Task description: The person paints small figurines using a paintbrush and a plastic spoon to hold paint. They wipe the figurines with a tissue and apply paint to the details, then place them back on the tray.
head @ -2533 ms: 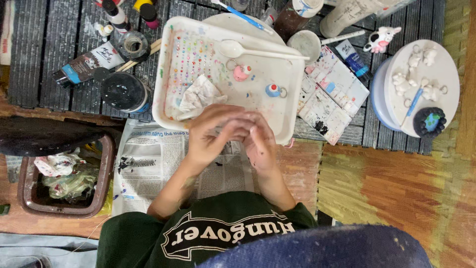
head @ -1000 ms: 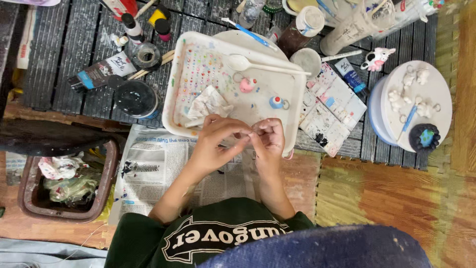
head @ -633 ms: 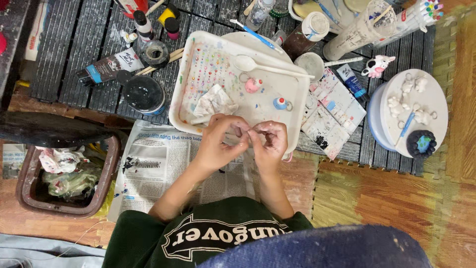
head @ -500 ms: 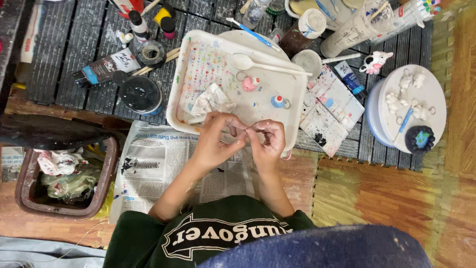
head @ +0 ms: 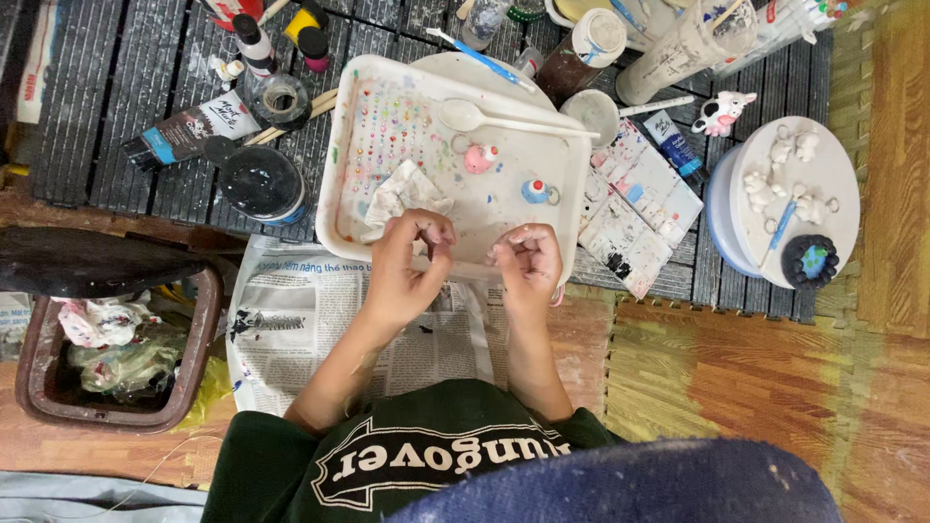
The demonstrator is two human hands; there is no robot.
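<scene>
My left hand point(head: 407, 261) and my right hand point(head: 528, 263) hover over the near rim of a white plastic tray point(head: 334, 184), a short gap between them. Both have the fingers curled in and the fingertips pinched; anything between them is too small to make out. In the tray, just beyond my left hand, lies a crumpled tissue point(head: 399, 199). A small pink figurine point(head: 478, 158), a blue and red figurine with a ring point(head: 536, 190) and a white spoon point(head: 504, 121) lie further in. The tray floor is dotted with paint spots.
Newspaper point(head: 291, 320) covers the floor under my arms. A brown bin of waste point(head: 107, 353) stands left. A black jar point(head: 262, 184), a paint tube point(head: 189, 131) and bottles sit behind it. Right of the tray are a paint-stained palette sheet point(head: 639, 208), a cow figurine point(head: 722, 111) and a round white board with white figurines point(head: 814, 184).
My hands were pressed together over the tray's near edge, then worked a thin small piece between the fingertips; now they have drawn apart sideways.
</scene>
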